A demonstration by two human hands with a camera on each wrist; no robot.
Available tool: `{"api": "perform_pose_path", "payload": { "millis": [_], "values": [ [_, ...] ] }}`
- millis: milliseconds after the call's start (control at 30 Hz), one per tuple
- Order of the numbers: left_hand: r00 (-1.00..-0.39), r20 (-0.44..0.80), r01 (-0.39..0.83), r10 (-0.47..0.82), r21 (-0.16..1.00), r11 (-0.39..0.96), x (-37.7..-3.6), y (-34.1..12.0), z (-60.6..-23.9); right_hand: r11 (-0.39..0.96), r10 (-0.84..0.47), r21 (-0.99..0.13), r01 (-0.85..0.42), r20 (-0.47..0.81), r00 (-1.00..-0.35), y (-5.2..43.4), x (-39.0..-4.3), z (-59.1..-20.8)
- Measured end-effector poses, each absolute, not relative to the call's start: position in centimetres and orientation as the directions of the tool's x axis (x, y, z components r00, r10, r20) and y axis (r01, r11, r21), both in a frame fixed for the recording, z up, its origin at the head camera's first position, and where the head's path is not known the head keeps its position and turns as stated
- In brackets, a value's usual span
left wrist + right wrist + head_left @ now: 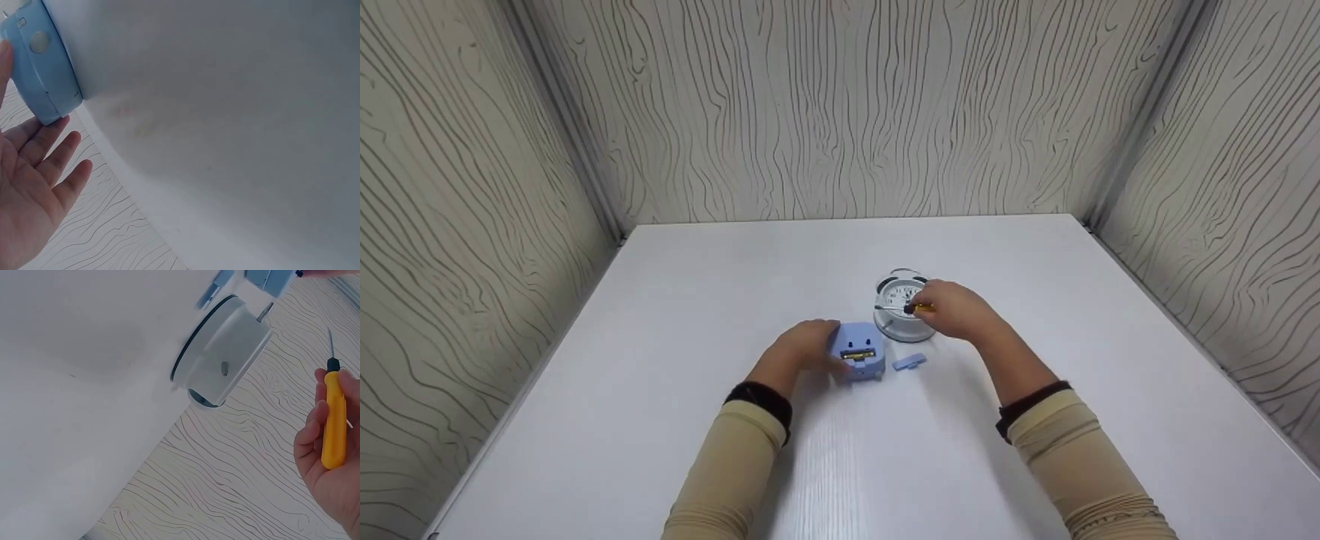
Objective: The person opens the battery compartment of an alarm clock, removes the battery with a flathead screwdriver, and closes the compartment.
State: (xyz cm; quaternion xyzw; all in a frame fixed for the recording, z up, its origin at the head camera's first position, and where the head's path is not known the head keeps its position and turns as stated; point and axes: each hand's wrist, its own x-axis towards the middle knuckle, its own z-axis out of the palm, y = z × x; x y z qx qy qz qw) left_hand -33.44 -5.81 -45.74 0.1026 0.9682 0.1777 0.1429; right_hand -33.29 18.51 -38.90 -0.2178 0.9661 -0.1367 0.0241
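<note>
The blue clock (pixel 858 351) lies near the middle of the tabletop (pixel 660 360), its back up and a battery showing in the open compartment. The left hand (pixel 802 349) steadies its side with straight, loosely spread fingers (pixel 53 157). It looks light, hard and smooth, likely to slide, so it is best held by its flat sides. The small blue cover (pixel 909 362) lies just beside it. The right hand (pixel 956 309) pinches a yellow screwdriver (pixel 333 422) over the white alarm clock (pixel 898 307) behind.
</note>
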Motion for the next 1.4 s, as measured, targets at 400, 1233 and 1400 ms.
{"api": "perform_pose_path", "payload": {
  "millis": [400, 1233, 1400],
  "values": [
    [-0.942, -0.221, 0.155, 0.254, 0.384, 0.91, -33.6, -5.9, -45.8, 0.853, -0.464, -0.284, -0.437, -0.029, -0.886, 17.9, -33.2, -38.7],
    [-0.939, -0.244, 0.125, 0.241, 0.411, 0.903, -33.5, -5.8, -45.7, 0.876, -0.482, -0.12, -0.468, -0.153, -0.863, 14.2, -33.0, -37.0],
    [-0.934, -0.236, 0.151, 0.269, 0.42, 0.895, -33.7, -5.9, -45.7, 0.868, -0.497, -0.078, -0.491, -0.146, -0.855, 13.6, -33.1, -36.8]
  ]
}}
